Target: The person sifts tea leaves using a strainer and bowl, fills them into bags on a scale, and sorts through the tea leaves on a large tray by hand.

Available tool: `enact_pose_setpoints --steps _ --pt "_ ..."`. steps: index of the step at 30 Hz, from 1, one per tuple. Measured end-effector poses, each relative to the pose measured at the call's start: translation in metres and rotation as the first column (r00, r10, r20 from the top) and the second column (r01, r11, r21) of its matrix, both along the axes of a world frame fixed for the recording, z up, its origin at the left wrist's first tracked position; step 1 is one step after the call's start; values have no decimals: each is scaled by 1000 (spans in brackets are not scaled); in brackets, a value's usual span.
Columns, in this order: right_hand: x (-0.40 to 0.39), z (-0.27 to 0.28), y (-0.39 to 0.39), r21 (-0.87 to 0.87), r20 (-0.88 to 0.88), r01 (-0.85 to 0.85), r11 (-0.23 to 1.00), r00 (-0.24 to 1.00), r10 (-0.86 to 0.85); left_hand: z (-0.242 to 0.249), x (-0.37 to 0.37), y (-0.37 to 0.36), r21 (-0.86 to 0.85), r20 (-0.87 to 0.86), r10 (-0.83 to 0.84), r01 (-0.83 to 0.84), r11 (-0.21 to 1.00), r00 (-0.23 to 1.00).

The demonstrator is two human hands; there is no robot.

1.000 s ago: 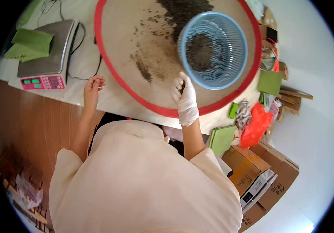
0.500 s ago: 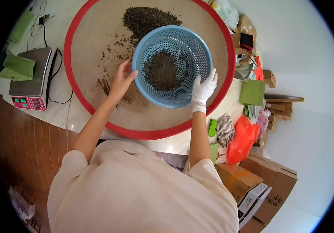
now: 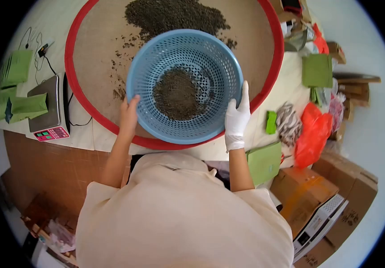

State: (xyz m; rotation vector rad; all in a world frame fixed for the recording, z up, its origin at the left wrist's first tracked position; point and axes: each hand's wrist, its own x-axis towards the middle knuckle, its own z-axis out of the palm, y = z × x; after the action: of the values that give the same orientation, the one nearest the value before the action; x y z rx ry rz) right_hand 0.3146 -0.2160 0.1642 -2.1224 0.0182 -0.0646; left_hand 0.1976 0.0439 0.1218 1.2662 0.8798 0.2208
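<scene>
A blue perforated plastic basket (image 3: pixel 184 131) is held between my two hands over a round, red-rimmed tray (image 3: pixel 83 96). Dark, dried leaf-like bits (image 3: pixel 177 94) lie in a heap on the basket's bottom. My bare left hand (image 3: pixel 129 114) grips the basket's left rim, thumb on top and the other fingers partly hidden. On the right side, my right hand (image 3: pixel 237 118) in a white glove clasps the rim with its fingers along the outer wall. A larger dark pile of the same-looking bits (image 3: pixel 174 17) spreads on the tray beyond the basket, with loose crumbs to its left.
At left stands a scale (image 3: pixel 51 107) with a green pouch (image 3: pixel 29 106) on it. Green packets (image 3: pixel 264 163), a striped cloth (image 3: pixel 288 121) and a red plastic bag (image 3: pixel 311 134) lie at right. Cardboard boxes (image 3: pixel 302 190) are stacked below them.
The basket has come closer to my body and looks larger, both hands still on its rim. More of the pile behind it now shows, and my view has shifted.
</scene>
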Motion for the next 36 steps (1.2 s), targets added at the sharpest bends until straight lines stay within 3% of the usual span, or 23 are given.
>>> enact_pose_setpoints --steps 2,4,6,7,9,11,13,14,17,18,19,21,22,23,24,25,27,28,29,31,33,35,36 --pt "-6 13 7 39 -86 26 999 996 -22 5 -2 20 -104 45 1 4 995 999" --pt "0 5 11 17 142 -47 999 989 44 18 8 29 -205 101 45 -23 979 994" --pt "6 17 8 101 93 -8 995 996 -1 44 29 21 -241 141 86 -51 969 986" --pt "9 21 2 142 70 20 990 997 -30 46 27 11 -227 145 96 -61 972 985" --pt "4 22 -15 223 -45 56 973 998 -47 39 23 -12 97 196 61 -82 992 979" --pt "-12 20 -4 231 -44 53 971 998 -44 40 8 11 37 186 51 -59 998 981" --pt "-34 17 16 152 135 -45 987 991 24 56 -7 39 -397 345 14 132 908 939" --pt "-33 29 27 100 85 -54 994 995 45 55 -2 38 -403 340 4 141 904 940" --pt "-6 49 14 78 39 7 997 999 -10 55 16 29 -256 231 47 14 967 972" --pt "4 24 -5 231 138 -34 972 990 2 47 19 5 -75 202 65 -51 996 977" --pt "-4 53 -8 230 -120 35 973 993 -7 42 20 -11 102 180 96 -115 988 979" --pt "-22 34 -9 83 22 -46 996 999 45 54 9 10 15 164 72 -75 997 984" --pt "-34 12 -4 42 96 -90 995 992 85 52 -3 41 -206 209 8 36 978 978" --pt "-45 19 15 112 66 -93 989 994 86 48 -10 55 -408 259 -45 151 901 965" --pt "-46 29 26 131 35 -91 987 996 87 43 -6 57 -412 246 -51 152 898 968" --pt "-44 33 35 158 6 -90 983 996 90 39 2 62 -392 245 1 98 915 970" --pt "-20 29 20 35 129 -58 998 990 53 39 5 52 -359 248 60 34 933 967" --pt "-11 35 9 157 88 -76 985 994 62 39 10 23 -161 198 49 -17 987 979" --pt "-17 55 5 294 -152 13 956 988 33 37 11 6 39 149 56 -62 997 987" --pt "-31 30 -5 76 7 -119 990 993 119 30 -1 26 -17 141 48 -47 999 989" --pt "-58 25 21 64 22 -149 987 989 148 42 -11 61 -465 295 -14 156 871 955" --pt "-53 32 31 90 -51 -130 987 990 135 51 -5 63 -493 354 -82 260 830 932" --pt "-40 35 24 53 12 -111 992 994 111 48 2 48 -352 229 6 77 933 973"
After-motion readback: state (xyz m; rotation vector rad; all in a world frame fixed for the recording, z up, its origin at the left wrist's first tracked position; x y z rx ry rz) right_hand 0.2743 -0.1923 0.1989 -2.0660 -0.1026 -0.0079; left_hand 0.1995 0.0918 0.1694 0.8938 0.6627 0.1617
